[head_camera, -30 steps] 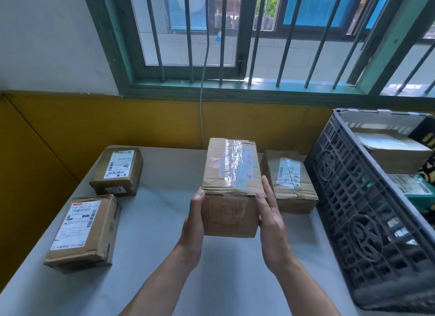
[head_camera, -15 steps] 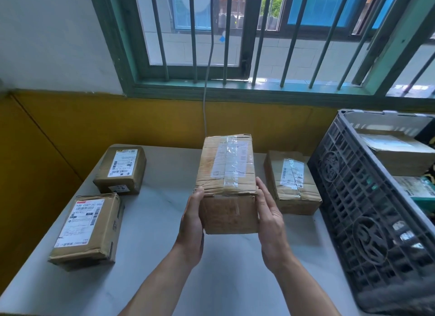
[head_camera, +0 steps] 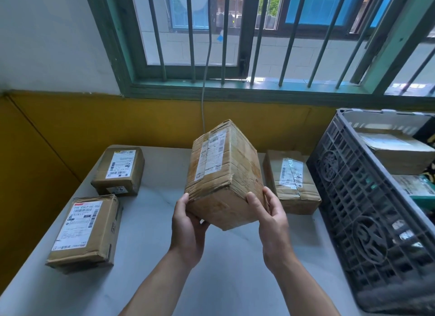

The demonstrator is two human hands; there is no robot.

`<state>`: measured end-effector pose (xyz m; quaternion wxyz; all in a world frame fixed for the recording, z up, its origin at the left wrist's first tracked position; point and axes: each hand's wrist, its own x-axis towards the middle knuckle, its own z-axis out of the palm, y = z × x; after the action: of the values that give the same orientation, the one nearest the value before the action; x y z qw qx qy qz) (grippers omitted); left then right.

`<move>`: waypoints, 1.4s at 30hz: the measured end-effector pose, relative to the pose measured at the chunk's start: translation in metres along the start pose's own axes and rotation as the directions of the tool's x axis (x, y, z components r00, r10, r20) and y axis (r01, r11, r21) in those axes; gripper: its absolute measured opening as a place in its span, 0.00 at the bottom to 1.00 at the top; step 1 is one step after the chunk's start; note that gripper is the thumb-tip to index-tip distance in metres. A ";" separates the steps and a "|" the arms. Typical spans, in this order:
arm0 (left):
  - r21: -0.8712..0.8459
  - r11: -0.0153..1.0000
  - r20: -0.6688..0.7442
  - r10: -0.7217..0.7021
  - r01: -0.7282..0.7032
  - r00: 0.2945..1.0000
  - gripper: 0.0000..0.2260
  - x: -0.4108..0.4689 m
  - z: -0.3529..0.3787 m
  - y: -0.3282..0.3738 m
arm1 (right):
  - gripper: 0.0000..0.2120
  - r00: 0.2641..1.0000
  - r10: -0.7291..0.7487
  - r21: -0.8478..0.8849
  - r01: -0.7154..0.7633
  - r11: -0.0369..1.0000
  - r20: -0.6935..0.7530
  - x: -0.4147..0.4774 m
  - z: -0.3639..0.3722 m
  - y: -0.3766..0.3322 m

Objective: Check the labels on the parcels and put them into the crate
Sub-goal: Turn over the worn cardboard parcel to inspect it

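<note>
parcel turned in mid-air, label face brought round

a second ago the held parcel sat level between the hands with its taped top toward the camera. now the held parcel (head_camera: pixel 223 172) is tipped and twisted, with one bottom corner pointing down at the counter (head_camera: pixel 230 275) and a long white label (head_camera: pixel 209 155) showing on its upper-left face. the left hand (head_camera: pixel 188 228) cups the lower left corner from beneath, thumb pressed on the near edge. the right hand (head_camera: pixel 273 224) holds the lower right side, its fingers (head_camera: pixel 253 200) curled onto the cardboard. both hands are thus gripping the parcel, which hangs clear of the counter, left of the crate (head_camera: pixel 348 198).

the turn looks like the checking step: the label now faces where it can be read, though its print is too small to make out here. the move toward the crate is not yet begun.

the crate stands at the right end of the counter and already holds a few parcels. three more wait on the counter: a near-left parcel (head_camera: pixel 84 231) and a far-left parcel (head_camera: pixel 120 169), both labels up, and a right parcel (head_camera: pixel 292 181) just beside the crate wall.
</note>
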<state>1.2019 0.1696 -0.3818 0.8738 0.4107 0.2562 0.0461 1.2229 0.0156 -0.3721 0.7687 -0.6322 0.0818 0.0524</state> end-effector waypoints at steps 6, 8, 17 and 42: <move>-0.052 0.997 -0.040 -0.060 0.057 0.997 0.22 0.004 -0.003 -0.004 | 0.30 1.000 0.004 -0.015 -0.004 1.000 0.001 0.004 0.000 0.000; -0.058 0.996 -0.039 -0.075 0.073 0.996 0.22 0.004 -0.005 -0.007 | 0.35 0.999 0.023 -0.061 -0.022 0.998 0.031 0.005 0.002 -0.002; 0.021 0.998 -0.024 -0.065 0.065 0.998 0.20 0.002 -0.007 -0.009 | 0.51 0.999 0.003 -0.315 -0.016 0.949 -0.042 0.010 0.008 -0.005; 0.418 0.907 0.074 0.026 -0.054 0.997 0.45 -0.001 0.004 -0.017 | 0.36 0.969 -0.241 -0.476 0.188 0.859 -0.052 -0.003 0.004 0.007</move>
<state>1.2013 0.1553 -0.3917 0.7720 0.5955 0.2222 -0.0060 1.2188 0.0214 -0.3773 0.5892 -0.8056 0.0377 -0.0500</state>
